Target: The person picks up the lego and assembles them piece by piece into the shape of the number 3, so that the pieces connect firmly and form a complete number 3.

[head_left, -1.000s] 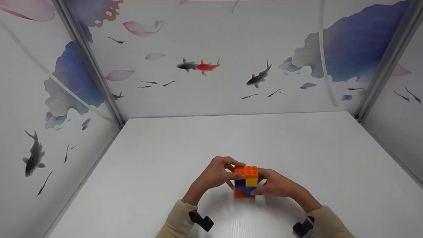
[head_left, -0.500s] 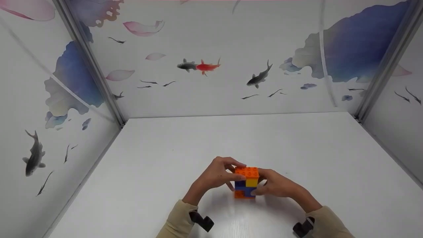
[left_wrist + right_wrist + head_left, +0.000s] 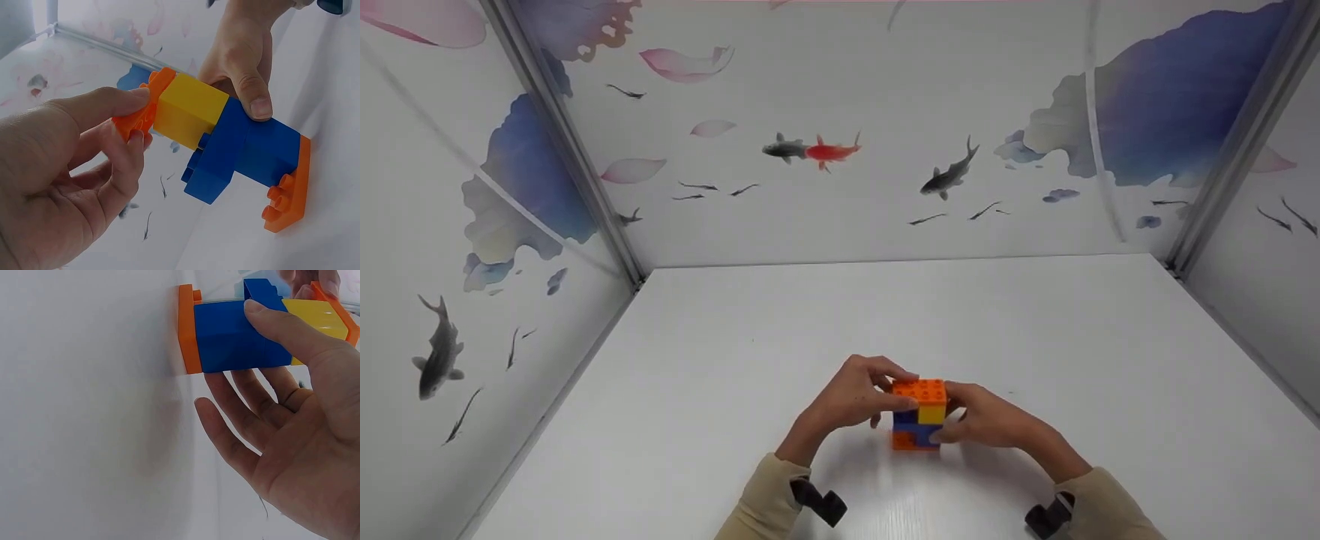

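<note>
A small stack of toy building bricks stands upright on the white table, between both hands. At its foot is an orange plate (image 3: pixel 301 185) with bare studs on one side. Above it come a lower blue brick (image 3: pixel 273 146) and an upper blue brick (image 3: pixel 216 154), then a yellow brick (image 3: pixel 188 104). An orange studded plate (image 3: pixel 928 391) tops the stack, jutting past the yellow brick. My left hand (image 3: pixel 847 394) pinches this top plate between thumb and fingers. My right hand (image 3: pixel 990 416) grips the blue bricks, thumb on the near face, fingers behind; its little finger stands off.
The white table (image 3: pixel 720 322) is enclosed by pale walls printed with fish, petals and blue leaves. The back wall (image 3: pixel 870 225) rises beyond the stack, with metal posts in the corners. Each sleeved wrist wears a black camera (image 3: pixel 826 506).
A lower finger of my left hand has drawn back from the side of the stack. Both hands and the bricks otherwise keep their places.
</note>
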Demonstrator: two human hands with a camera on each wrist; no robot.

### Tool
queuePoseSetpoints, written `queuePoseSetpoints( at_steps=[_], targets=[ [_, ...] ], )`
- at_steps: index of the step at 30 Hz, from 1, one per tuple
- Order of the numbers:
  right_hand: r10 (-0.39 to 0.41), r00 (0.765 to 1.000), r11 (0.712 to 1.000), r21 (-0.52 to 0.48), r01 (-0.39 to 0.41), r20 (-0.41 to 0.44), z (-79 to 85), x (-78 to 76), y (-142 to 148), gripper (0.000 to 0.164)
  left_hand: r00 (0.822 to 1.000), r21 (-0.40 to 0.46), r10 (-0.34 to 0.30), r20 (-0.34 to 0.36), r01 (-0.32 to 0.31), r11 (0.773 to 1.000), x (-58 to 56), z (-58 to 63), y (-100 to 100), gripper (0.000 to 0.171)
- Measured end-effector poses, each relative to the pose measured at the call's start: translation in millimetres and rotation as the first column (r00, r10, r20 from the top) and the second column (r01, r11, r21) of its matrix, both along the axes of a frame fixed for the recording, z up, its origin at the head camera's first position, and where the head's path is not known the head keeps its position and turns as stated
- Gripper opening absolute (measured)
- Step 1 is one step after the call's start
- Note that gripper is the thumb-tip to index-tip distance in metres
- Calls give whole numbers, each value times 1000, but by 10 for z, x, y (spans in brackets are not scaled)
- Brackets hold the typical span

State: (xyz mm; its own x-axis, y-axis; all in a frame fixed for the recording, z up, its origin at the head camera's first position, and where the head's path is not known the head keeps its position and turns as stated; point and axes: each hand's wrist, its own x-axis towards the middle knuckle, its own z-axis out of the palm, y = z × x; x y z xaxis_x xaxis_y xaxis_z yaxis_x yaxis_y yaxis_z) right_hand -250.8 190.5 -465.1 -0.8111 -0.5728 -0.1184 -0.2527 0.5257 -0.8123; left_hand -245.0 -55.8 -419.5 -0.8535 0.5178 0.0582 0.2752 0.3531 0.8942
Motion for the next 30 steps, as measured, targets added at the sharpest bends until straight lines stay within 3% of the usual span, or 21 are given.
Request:
queuePoseSetpoints(
  at_steps=[6,14,26,30],
  targets=[
    [5,1000,1000,7,-5,-8,-13,-8,3,56,999,-44,35,-39,-37,998,4,5,26,28],
    [4,1000,1000,18,-3,-18,-29,-16,1,58,993,-81,19,-112,-28,996,2,24,38,29],
    [-20,1000,1000,22,20,8,-33,-8,-26,58,999,-29,33,3,-33,999,11,32,2,28],
    [-33,999,999,26,33,12,-31,-10,-23,59,999,-24,41,10,-41,999,17,41,12,29]
  ],
)
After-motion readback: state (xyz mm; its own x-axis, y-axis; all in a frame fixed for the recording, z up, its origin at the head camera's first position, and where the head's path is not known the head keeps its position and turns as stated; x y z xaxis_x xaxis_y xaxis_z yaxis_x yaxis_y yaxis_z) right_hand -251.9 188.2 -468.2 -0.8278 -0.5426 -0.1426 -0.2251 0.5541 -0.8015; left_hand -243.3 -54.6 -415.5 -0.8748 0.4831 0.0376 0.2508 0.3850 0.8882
